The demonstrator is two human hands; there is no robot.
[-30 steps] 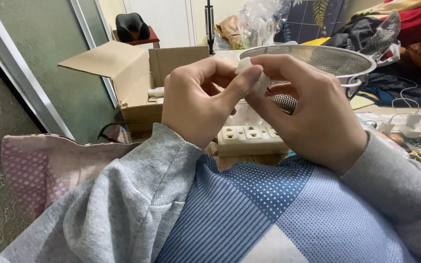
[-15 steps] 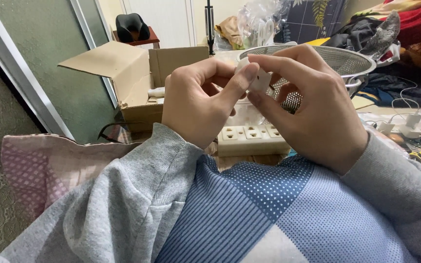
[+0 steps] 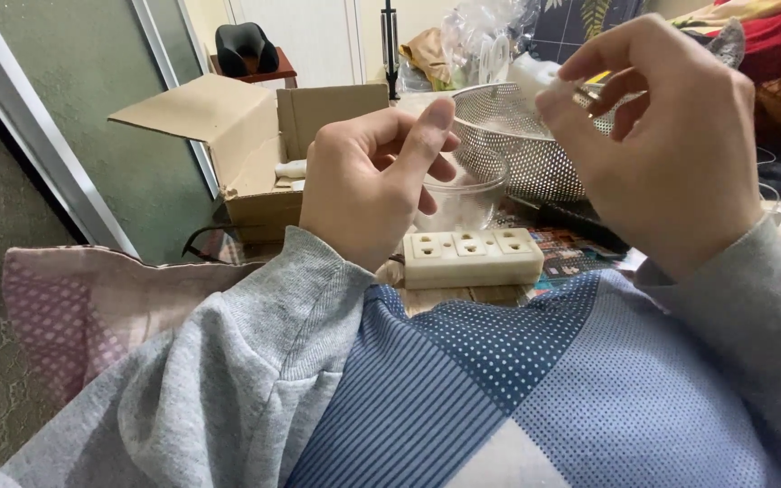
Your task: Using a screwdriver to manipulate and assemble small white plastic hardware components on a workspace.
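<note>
Pinched in the right hand (image 3: 671, 149) grip, a small white piece (image 3: 553, 83) sits above the metal colander (image 3: 517, 154); the left hand (image 3: 368, 185), loosely curled and holding nothing, hovers left of the colander, just above the cream socket strip (image 3: 472, 257)

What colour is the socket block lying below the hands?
Cream, off-white. The socket block shows clearly in the head view, its only view, lying flat below the left hand.

A single head-worn camera looks down, close, seemingly over the lap.
</note>
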